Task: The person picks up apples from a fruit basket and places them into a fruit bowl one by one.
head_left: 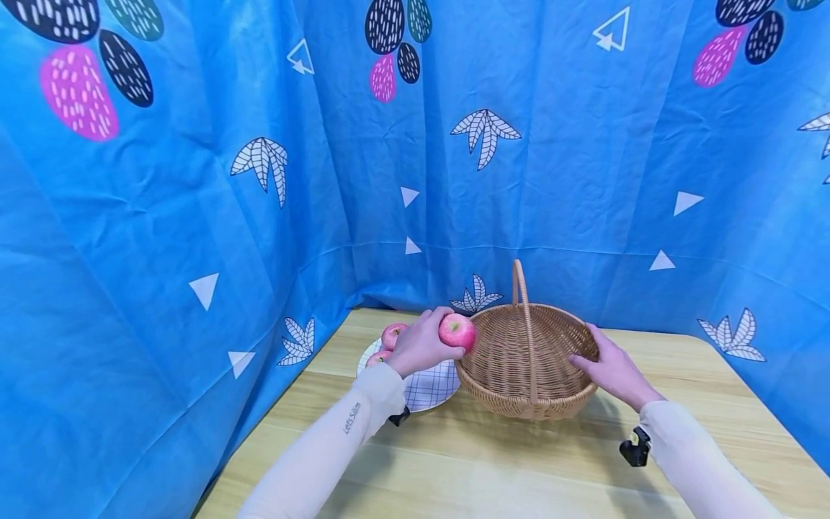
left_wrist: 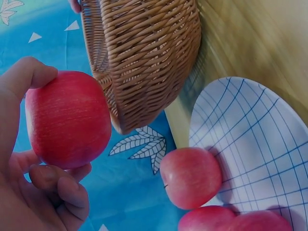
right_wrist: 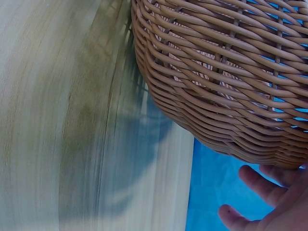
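My left hand grips a red apple, thumb on one side and fingers on the other, at the left rim of a wicker basket. In the left wrist view the held apple overlaps the basket's edge. At the basket's right rim, my right hand holds on with the thumb inside and fingers outside. Some of its fingers spread below the woven wall in the right wrist view. Beneath my left forearm lies a white plate with blue checks, bearing more red apples.
A tall handle arches over the basket. Both stand on a light wooden table. Blue patterned curtains hang close behind the table and along its left side.
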Demonstrator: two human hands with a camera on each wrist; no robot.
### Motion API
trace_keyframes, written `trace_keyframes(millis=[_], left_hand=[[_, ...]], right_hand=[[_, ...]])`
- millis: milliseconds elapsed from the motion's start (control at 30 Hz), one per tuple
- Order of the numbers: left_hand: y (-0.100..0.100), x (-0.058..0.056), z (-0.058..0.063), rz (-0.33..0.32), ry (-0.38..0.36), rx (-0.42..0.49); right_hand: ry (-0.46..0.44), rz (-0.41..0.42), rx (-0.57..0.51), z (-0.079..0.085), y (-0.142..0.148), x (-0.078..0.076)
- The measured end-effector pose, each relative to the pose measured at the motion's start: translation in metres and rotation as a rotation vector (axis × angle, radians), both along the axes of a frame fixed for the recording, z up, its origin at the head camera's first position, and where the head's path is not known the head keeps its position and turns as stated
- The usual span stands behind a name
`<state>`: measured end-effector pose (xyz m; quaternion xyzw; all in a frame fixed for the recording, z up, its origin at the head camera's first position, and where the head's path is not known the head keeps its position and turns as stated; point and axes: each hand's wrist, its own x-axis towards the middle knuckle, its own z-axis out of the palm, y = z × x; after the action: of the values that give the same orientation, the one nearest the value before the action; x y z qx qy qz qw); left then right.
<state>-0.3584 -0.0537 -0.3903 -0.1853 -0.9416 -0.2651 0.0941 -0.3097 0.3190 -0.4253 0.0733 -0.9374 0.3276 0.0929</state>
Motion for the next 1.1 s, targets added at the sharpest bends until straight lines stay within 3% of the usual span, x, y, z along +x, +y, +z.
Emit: trace_keyframes(millis=[267,567,767,967,1100], left_hand=[[-0.016,0.001,0.0,0.056,-0.025,0.021],[-0.033,-0.006,-0.014,0.068,0.002,0.016],[-0.04,-0.009,-0.025,0.096,-0.052,0.026],[-0.043,-0.009,-0.036,0.093,-0.054,-0.018],[-0.042,-0.008,-0.042,0.124,-0.072,-0.077]], right_hand=[[-0.001,0.003,-0.002,0.0,-0.002,0.0],[-0.011,0.005,-0.006,0.002,-0.003,0.002],[-0.013,0.006,-0.009,0.004,-0.004,0.003],[-0.013,0.003,-0.009,0.003,-0.003,0.004],[-0.013,0.0,-0.006,0.003,-0.003,0.004]])
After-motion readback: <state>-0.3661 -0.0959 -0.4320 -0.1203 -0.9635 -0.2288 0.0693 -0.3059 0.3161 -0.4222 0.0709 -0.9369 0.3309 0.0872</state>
